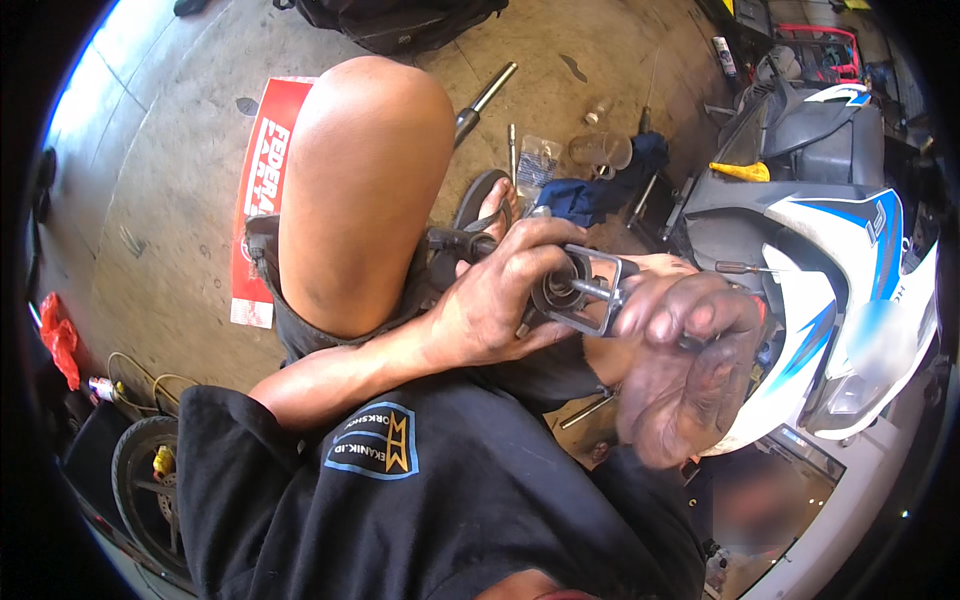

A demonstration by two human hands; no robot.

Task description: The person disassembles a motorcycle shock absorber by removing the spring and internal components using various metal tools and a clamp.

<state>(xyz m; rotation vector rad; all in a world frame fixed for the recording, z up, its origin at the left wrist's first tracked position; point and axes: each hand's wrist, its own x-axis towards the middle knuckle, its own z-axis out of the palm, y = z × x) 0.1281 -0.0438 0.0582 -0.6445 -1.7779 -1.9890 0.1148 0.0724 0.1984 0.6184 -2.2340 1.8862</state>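
Observation:
My left hand (500, 295) is wrapped round a dark, grimy, cylinder-shaped metal part (553, 292) with a round open end. A squared grey metal frame (612, 300) sits against that end, and a thin rod (590, 289) runs through the middle. Behind the same hand shows a black tube-like piece (462, 243); whether it joins the metal part I cannot tell. Beside the frame's right side is my right hand (690, 350), dirty and slightly smeared, with its fingers curled in. What its fingertips grip is hidden.
At the right stands a white and blue scooter (800, 310) with a yellow funnel (740, 172) and a screwdriver (740, 268) on it. A shock absorber or fork tube (487, 104), a clear plastic cup (612, 150), dark blue cloth (590, 203) and red cardboard (268, 110) lie on the floor.

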